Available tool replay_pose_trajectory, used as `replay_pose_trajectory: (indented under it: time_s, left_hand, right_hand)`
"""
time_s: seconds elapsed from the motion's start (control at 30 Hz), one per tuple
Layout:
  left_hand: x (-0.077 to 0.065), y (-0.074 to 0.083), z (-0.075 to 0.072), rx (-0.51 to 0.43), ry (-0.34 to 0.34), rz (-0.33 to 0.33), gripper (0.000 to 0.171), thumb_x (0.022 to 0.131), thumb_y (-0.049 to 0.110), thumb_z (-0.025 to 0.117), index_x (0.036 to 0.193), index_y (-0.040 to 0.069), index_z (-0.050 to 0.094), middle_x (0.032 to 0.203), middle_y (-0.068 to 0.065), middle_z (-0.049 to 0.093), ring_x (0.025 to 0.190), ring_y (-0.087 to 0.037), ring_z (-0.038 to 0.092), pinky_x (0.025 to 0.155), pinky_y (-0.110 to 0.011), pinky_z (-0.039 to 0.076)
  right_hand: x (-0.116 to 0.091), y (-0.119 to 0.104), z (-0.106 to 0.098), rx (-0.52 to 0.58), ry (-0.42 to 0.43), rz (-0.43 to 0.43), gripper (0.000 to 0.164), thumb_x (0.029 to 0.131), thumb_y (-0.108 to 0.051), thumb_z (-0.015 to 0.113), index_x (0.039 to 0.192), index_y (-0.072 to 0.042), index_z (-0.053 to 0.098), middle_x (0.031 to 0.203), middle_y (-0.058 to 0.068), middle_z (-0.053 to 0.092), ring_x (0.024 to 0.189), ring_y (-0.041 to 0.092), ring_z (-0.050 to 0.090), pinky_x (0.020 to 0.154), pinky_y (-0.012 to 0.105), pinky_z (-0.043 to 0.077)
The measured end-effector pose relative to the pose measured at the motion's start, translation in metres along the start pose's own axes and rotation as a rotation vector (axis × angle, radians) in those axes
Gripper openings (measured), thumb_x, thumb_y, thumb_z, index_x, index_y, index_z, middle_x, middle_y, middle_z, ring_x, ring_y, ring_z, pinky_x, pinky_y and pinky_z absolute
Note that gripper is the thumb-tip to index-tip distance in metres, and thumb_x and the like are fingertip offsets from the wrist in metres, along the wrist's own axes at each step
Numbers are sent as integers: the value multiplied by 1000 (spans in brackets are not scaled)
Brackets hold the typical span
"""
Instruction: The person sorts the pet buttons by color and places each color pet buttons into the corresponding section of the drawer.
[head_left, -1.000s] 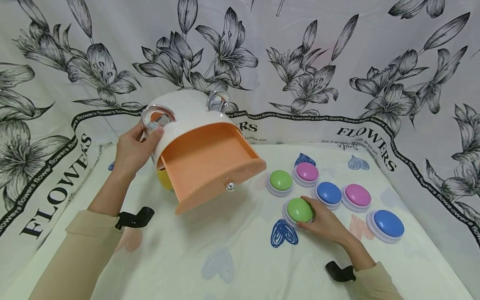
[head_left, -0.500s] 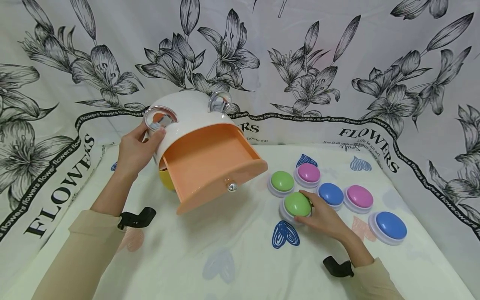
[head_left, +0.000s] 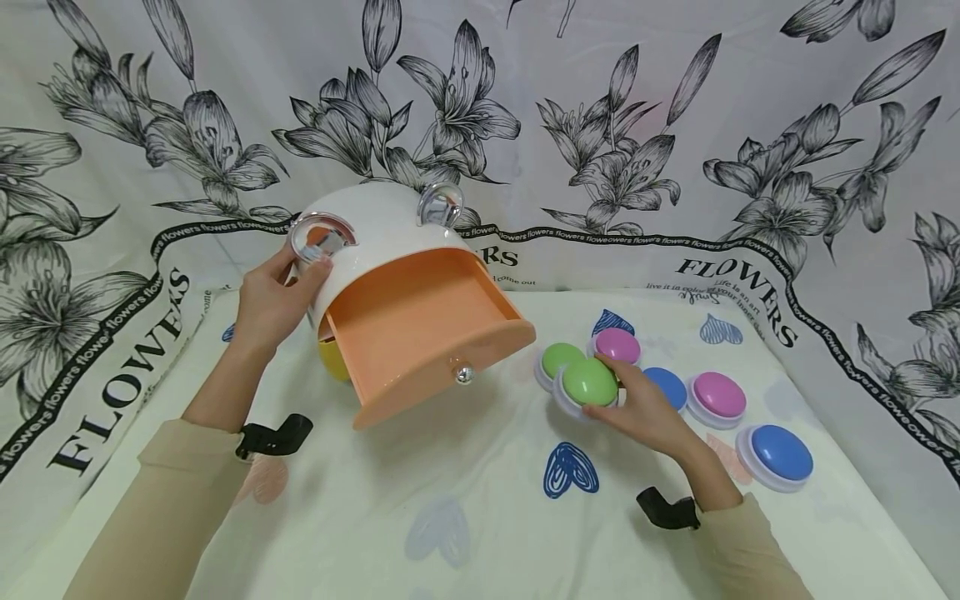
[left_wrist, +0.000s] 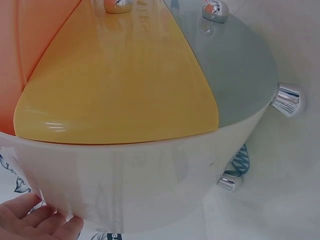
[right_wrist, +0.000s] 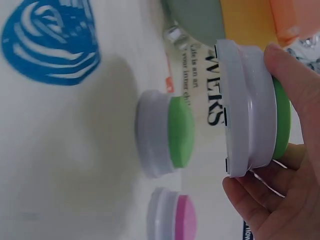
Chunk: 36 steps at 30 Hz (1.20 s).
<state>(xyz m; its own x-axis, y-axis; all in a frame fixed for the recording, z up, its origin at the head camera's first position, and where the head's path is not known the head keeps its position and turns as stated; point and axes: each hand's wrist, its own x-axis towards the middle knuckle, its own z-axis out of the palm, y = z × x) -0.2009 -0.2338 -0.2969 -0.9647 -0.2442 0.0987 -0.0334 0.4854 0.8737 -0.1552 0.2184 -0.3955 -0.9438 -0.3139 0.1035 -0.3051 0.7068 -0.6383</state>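
Observation:
My left hand [head_left: 273, 304] grips the left side of a rounded white drawer box [head_left: 367, 208], thumb beside its clear ring [head_left: 324, 236]. The box's orange drawer [head_left: 427, 308] is pulled out, with a silver knob [head_left: 464, 375] on its front. In the left wrist view, a yellow drawer [left_wrist: 120, 85] and a grey-green drawer [left_wrist: 237, 70] show on the box. My right hand [head_left: 651, 417] holds a green push button [head_left: 590, 382] with a white base, raised off the tablecloth in the right wrist view. In the head view it partly covers a second green button [head_left: 558, 357].
Right of the box stand a pink button [head_left: 617, 345], a blue button [head_left: 666, 387] partly behind my right hand, another pink button [head_left: 720, 393] and another blue button [head_left: 782, 452]. A floral curtain [head_left: 480, 125] hangs behind the heart-printed tablecloth [head_left: 495, 517].
My right hand has lifted the nearer green button and moved it up and slightly left, in front of the other green one. My left hand keeps its hold on the box.

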Motion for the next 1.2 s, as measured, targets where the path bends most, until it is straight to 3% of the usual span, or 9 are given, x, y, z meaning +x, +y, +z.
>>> replay_pose_trajectory:
  time_s: [0.33, 0.8, 1.2]
  left_hand:
    - [1, 0, 1, -8, -2, -12, 76, 84, 59, 50, 146, 24, 24, 152, 0, 21, 139, -24, 21, 102, -47, 37]
    - [1, 0, 2, 20, 21, 30, 73, 84, 57, 52, 145, 21, 32, 151, -1, 25, 139, -22, 23, 104, -43, 35]
    - [0, 0, 0, 4, 12, 9, 77, 84, 58, 52, 146, 20, 28, 152, -2, 23, 138, -25, 24, 102, -46, 37]
  right_hand:
    - [21, -22, -17, 3, 64, -20, 81, 75, -35, 75, 140, -8, 34, 134, 13, 46, 111, 29, 50, 91, 49, 49]
    - [41, -51, -42, -44, 110, -50, 81, 76, -33, 75, 140, -7, 34, 133, 12, 47, 108, 28, 51, 90, 45, 48]
    - [54, -75, -58, -32, 151, -17, 82, 74, -32, 76, 141, -9, 34, 136, 10, 44, 113, 29, 51, 92, 43, 49]
